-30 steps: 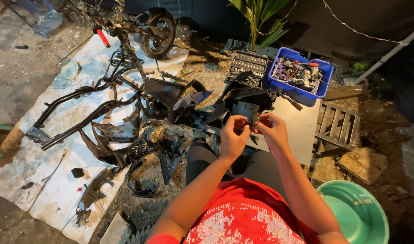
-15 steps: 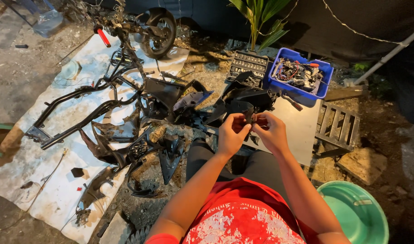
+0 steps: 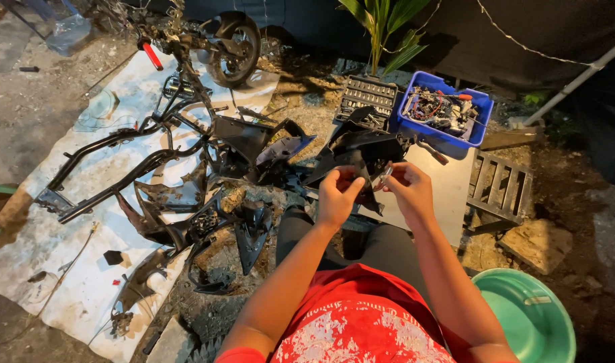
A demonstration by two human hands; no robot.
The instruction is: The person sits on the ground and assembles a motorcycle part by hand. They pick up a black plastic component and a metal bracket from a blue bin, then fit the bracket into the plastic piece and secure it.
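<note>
Both hands meet in front of the person, above the knees. The left hand (image 3: pixel 337 195) has its fingers clenched around a black plastic panel piece (image 3: pixel 362 176), and the right hand (image 3: pixel 408 191) pinches a small metal part (image 3: pixel 382 178) against that piece's right edge. Just beyond the hands lie more black fairing panels (image 3: pixel 361 144). Farther off sit a socket set case (image 3: pixel 366 99) and, to its right, a blue parts bin (image 3: pixel 448 117). A stripped motorcycle frame (image 3: pixel 133 158) lies on the white sheet (image 3: pixel 59 269) at left. A green basin (image 3: pixel 529 323) is near right.

frame (image 3: pixel 119 168) left, crate (image 3: pixel 445 121) right of socket set (image 3: pixel 368 97)
</note>
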